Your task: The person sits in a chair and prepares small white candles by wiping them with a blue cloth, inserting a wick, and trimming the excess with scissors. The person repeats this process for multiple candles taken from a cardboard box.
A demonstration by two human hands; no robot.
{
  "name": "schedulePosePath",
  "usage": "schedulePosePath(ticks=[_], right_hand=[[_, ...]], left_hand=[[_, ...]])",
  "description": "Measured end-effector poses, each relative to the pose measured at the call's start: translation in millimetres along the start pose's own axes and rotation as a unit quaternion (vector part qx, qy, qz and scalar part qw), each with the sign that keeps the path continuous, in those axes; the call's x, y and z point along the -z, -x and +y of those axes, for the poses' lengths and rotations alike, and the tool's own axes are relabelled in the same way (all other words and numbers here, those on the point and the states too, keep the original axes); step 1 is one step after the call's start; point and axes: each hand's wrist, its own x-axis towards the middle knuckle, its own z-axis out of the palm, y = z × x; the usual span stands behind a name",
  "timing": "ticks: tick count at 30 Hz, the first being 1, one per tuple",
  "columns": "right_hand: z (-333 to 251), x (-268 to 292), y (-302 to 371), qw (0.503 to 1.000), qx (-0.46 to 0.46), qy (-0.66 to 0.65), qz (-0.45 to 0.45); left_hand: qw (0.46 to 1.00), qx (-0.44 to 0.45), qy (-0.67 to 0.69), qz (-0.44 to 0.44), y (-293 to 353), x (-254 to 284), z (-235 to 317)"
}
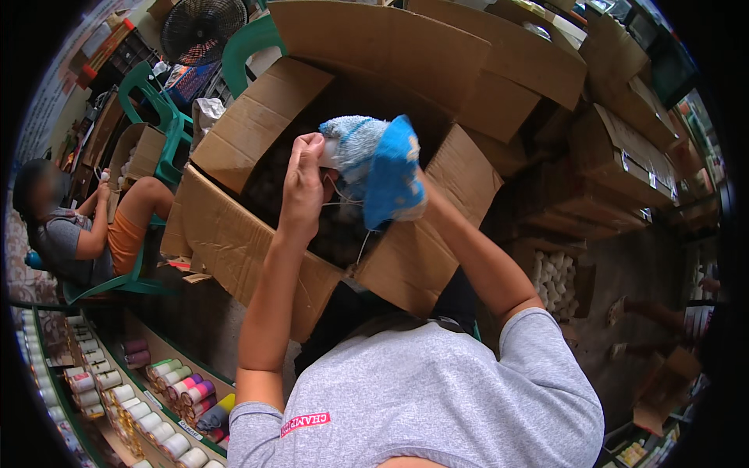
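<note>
Above an open cardboard box (234, 230), my left hand (303, 179) grips a small white object (330, 153), partly hidden by the fingers, whose kind I cannot make out. My right hand (416, 201) holds a blue and white cloth (374, 160) against that object. The cloth covers most of the right hand's fingers. A thin white string (365, 243) hangs below the cloth toward the box. Dim, roundish pale things show inside the box.
At left a person (66, 226) sits on a green chair (136, 282), handling a small white thing. Racks of thread spools (175, 444) stand lower left. Stacked cartons (624, 156) and a box of white pieces (555, 285) are at right. A fan (204, 31) stands at the back.
</note>
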Motion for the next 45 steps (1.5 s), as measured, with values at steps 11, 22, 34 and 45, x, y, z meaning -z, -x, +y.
schedulePosePath(ticks=[11, 22, 34, 45], right_hand=[[-3.5, -21.1, 6.2, 0.846, 0.245, 0.464, 0.092], [3.4, -26.4, 13.5, 0.96, 0.113, 0.24, 0.087], [-49.4, 35.2, -53.8, 0.618, -0.14, 0.762, -0.134], [-18.4, -50.7, -6.0, 0.983, -0.062, 0.14, 0.101]], left_hand=[[0.985, -0.165, -0.03, -0.044, 3.7, -12.3, -21.5], [0.992, -0.113, -0.046, -0.023, 11.3, -9.6, -6.4], [0.936, 0.06, 0.344, -0.034, 11.9, 14.4, -6.6], [0.944, -0.024, 0.328, 0.011, 13.9, -1.9, -11.3]])
